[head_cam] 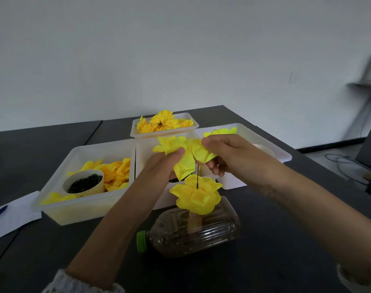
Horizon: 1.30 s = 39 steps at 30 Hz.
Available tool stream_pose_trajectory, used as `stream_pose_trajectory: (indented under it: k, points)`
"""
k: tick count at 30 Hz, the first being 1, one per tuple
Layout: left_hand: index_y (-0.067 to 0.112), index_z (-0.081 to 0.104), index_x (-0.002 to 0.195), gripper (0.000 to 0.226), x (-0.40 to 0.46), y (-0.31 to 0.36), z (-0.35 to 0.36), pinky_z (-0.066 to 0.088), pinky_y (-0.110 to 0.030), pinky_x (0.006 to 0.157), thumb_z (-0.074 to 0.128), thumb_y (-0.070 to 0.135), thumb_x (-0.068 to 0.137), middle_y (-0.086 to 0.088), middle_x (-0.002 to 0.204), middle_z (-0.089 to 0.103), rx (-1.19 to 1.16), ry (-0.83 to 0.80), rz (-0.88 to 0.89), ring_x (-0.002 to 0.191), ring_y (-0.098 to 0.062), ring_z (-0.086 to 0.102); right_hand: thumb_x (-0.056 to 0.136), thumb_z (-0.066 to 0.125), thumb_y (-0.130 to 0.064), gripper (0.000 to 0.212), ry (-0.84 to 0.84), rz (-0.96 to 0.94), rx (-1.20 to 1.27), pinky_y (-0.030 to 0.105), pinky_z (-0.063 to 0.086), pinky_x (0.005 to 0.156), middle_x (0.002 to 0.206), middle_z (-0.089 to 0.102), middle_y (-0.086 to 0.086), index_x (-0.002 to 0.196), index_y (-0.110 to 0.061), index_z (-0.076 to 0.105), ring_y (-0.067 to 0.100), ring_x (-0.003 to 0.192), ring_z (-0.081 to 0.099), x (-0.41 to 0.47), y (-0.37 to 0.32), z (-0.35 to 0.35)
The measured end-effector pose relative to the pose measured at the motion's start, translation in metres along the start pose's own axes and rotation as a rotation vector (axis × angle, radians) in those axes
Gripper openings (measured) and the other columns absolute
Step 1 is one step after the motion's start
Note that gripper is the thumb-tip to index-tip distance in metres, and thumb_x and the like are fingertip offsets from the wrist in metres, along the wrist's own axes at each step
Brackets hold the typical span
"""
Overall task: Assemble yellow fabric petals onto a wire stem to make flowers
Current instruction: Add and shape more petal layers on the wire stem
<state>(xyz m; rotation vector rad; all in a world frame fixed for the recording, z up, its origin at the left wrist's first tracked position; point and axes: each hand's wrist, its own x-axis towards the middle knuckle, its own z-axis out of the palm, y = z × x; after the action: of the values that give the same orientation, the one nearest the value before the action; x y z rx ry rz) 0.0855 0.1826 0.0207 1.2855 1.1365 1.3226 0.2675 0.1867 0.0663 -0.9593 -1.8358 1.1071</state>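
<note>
- The left hand (pixel 159 163) pinches one side of a yellow fabric petal piece (pixel 181 153), thumb on top; its grip is closed on the fabric.
- The right hand (pixel 220 153) pinches the other side of the same piece, fingers curled beneath.
- A thin dark wire stem (pixel 198 176) runs down from the held piece into a finished yellow flower (pixel 196 195) just below.
- That flower sits on a tan post above a clear plastic bottle (pixel 193 233) lying on its side on the dark worktop (pixel 265 240), green cap to the left.
- Behind are white tubs: the left tub (pixel 74 206) holds loose petals and a paper cup (pixel 84 183) of dark bits; the far tub (pixel 164 133) holds finished flowers.
- A white sheet (pixel 11 216) with a blue pen lies at far left.
</note>
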Motion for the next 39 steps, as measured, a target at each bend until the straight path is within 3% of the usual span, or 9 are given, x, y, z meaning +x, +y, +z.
stream_pose_trajectory:
  k: [2, 5, 9, 13, 17, 22, 28, 34, 39]
  points:
    - [0.031, 0.073, 0.093, 0.031, -0.002, 0.001, -0.001, 0.049, -0.035, 0.089, 0.069, 0.055, 0.074, 0.015, 0.096, 0.075, 0.035, -0.014, 0.008, 0.092, -0.005, 0.070, 0.102, 0.042, -0.027, 0.037, 0.000, -0.020, -0.031, 0.026, 0.041, 0.057, 0.061, 0.053, 0.003, 0.083, 0.001, 0.057, 0.013, 0.054, 0.049, -0.002, 0.000, 0.001]
    - [0.026, 0.071, 0.091, 0.046, -0.001, 0.005, -0.002, 0.051, -0.043, 0.090, 0.056, 0.064, 0.070, 0.006, 0.091, 0.075, 0.066, 0.052, -0.021, 0.083, -0.016, 0.071, 0.101, 0.043, -0.026, 0.033, 0.005, -0.018, -0.074, 0.032, 0.040, 0.060, 0.061, 0.053, 0.002, 0.080, -0.002, 0.052, 0.013, 0.054, 0.050, -0.004, 0.000, 0.001]
    - [0.015, 0.058, 0.076, 0.046, -0.001, 0.011, -0.004, 0.041, -0.034, 0.055, 0.049, 0.059, 0.089, 0.000, 0.053, 0.053, 0.088, 0.150, 0.032, 0.054, -0.018, 0.048, 0.101, 0.046, -0.023, 0.037, 0.025, -0.020, -0.123, 0.024, 0.040, 0.055, 0.053, 0.049, -0.004, 0.068, -0.008, 0.042, 0.008, 0.052, 0.052, -0.002, 0.004, 0.000]
    - [0.017, 0.047, 0.061, 0.041, -0.003, 0.010, -0.006, 0.029, -0.020, 0.039, 0.046, 0.028, 0.101, 0.005, 0.050, 0.040, 0.028, 0.126, 0.106, 0.043, -0.008, 0.033, 0.102, 0.042, -0.028, 0.047, 0.035, -0.015, -0.116, 0.020, 0.037, 0.052, 0.058, 0.049, 0.005, 0.079, 0.012, 0.049, 0.013, 0.048, 0.042, 0.000, 0.009, -0.002]
    - [0.015, 0.052, 0.066, 0.036, -0.001, 0.007, -0.004, 0.032, -0.019, 0.039, 0.049, 0.025, 0.101, 0.004, 0.049, 0.044, 0.013, 0.123, 0.049, 0.042, -0.008, 0.038, 0.102, 0.042, -0.025, 0.045, 0.031, 0.024, -0.097, 0.031, 0.033, 0.057, 0.054, 0.047, 0.005, 0.073, 0.007, 0.052, 0.012, 0.044, 0.036, -0.002, 0.020, -0.003]
    - [0.011, 0.061, 0.083, 0.028, -0.002, -0.004, -0.005, 0.038, -0.020, 0.041, 0.047, 0.026, 0.102, 0.003, 0.053, 0.057, 0.020, 0.050, -0.070, 0.044, -0.008, 0.046, 0.102, 0.045, -0.022, 0.042, 0.102, 0.109, -0.053, 0.014, 0.035, 0.045, 0.054, 0.043, 0.010, 0.066, 0.000, 0.046, 0.007, 0.037, 0.036, -0.001, 0.036, -0.005]
    - [0.006, 0.063, 0.070, 0.035, 0.004, -0.009, -0.006, 0.042, -0.017, 0.045, 0.051, 0.020, 0.099, 0.006, 0.051, 0.059, 0.158, 0.079, -0.046, 0.044, -0.003, 0.047, 0.100, 0.044, -0.040, 0.047, 0.095, 0.188, 0.082, 0.024, 0.032, 0.047, 0.053, 0.045, 0.002, 0.061, -0.014, 0.052, 0.014, 0.044, 0.035, 0.001, 0.054, -0.005]
    - [0.007, 0.067, 0.069, 0.031, 0.007, -0.007, -0.005, 0.044, -0.016, 0.045, 0.056, 0.017, 0.097, 0.004, 0.052, 0.064, 0.176, 0.119, 0.005, 0.044, -0.001, 0.049, 0.099, 0.049, -0.030, 0.040, 0.162, 0.123, 0.238, 0.023, 0.034, 0.046, 0.051, 0.044, -0.001, 0.063, -0.013, 0.053, 0.015, 0.045, 0.036, 0.007, 0.062, -0.009]
    - [0.018, 0.065, 0.058, 0.040, -0.003, -0.010, -0.006, 0.032, -0.014, 0.050, 0.055, 0.022, 0.097, 0.016, 0.051, 0.060, 0.605, 0.124, 0.165, 0.046, 0.004, 0.050, 0.099, 0.052, -0.026, 0.039, 0.171, 0.202, 0.124, 0.024, 0.032, 0.048, 0.049, 0.043, -0.005, 0.062, -0.013, 0.050, 0.013, 0.043, 0.035, 0.013, 0.075, -0.011]
